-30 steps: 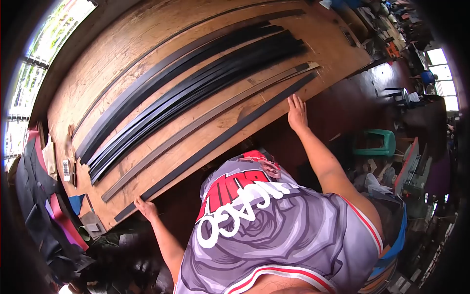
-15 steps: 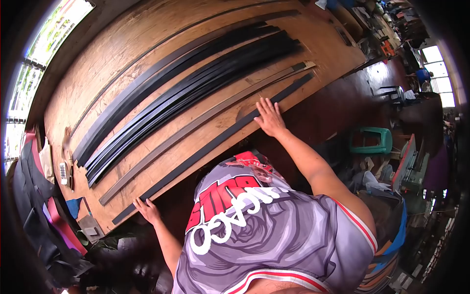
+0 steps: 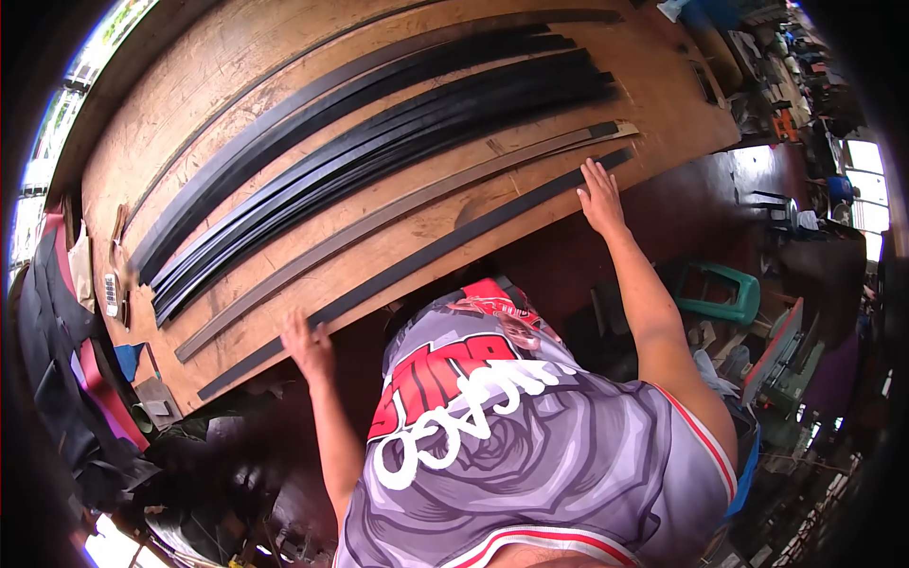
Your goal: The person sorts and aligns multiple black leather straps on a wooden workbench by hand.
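Note:
A long, flat black strip (image 3: 417,262) lies along the front edge of the wooden table (image 3: 668,133). My right hand (image 3: 601,197) rests near its right end with the fingers stretched out, touching or just beside it. Toward the other end, my left hand (image 3: 306,346) is over the strip, fingers loosely apart and a little blurred; whether it touches is hard to tell. Behind the strip runs a long brown strip (image 3: 379,225). Farther back is a thick bundle of black strips (image 3: 398,128).
Another group of dark strips (image 3: 256,156) lies at the back of the table. A calculator-like device (image 3: 111,295) sits at the left edge, near hanging dark sheets (image 3: 57,350). A green plastic stool (image 3: 718,292) stands on the floor to the right.
My right hand has moved rightward along the strip to near its end. My left hand has shifted right, away from the left end. The camera view has shifted too.

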A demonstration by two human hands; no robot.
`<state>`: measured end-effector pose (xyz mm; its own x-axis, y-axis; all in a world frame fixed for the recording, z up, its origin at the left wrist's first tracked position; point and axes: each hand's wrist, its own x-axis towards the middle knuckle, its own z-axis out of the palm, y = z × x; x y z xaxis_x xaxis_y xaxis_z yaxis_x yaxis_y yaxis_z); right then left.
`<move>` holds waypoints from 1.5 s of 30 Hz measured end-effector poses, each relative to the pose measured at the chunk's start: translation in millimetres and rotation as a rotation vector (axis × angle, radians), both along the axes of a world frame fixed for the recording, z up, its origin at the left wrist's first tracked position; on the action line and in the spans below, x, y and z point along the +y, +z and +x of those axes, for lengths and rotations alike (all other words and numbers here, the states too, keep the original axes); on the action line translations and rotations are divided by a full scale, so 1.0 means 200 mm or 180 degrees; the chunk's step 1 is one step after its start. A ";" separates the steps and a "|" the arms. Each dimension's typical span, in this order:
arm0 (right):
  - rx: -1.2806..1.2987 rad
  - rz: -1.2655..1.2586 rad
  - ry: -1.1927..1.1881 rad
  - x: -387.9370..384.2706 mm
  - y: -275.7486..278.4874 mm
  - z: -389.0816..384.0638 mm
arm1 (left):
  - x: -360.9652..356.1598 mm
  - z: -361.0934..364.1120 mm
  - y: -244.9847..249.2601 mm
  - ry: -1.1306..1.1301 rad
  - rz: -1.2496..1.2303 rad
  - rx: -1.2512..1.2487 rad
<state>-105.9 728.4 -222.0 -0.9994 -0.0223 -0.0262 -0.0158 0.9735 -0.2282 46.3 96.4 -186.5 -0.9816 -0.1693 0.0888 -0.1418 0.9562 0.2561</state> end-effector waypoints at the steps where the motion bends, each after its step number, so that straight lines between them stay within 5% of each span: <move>1: 0.0014 -0.0004 0.0219 0.00 0.01 0.00 | 0.16 -0.06 0.01 -0.0195 0.0129 -0.0047; 10: 0.0131 -0.0277 0.1290 -0.07 0.09 -0.11 | 0.90 -0.33 -0.09 -0.1052 0.0405 0.0002; 23: 0.0112 -0.0253 0.1806 -0.03 0.10 -0.22 | 0.88 -0.37 -0.15 -0.1236 0.0138 -0.0060; 34: 0.0016 -0.0778 0.2336 -0.63 0.12 -0.11 | 0.86 -0.40 -0.10 -0.1188 0.0502 -0.0153; 45: -0.0068 -0.0722 0.2162 -0.70 0.13 -0.08 | 0.57 -0.32 -0.03 -0.1036 0.0742 -0.0431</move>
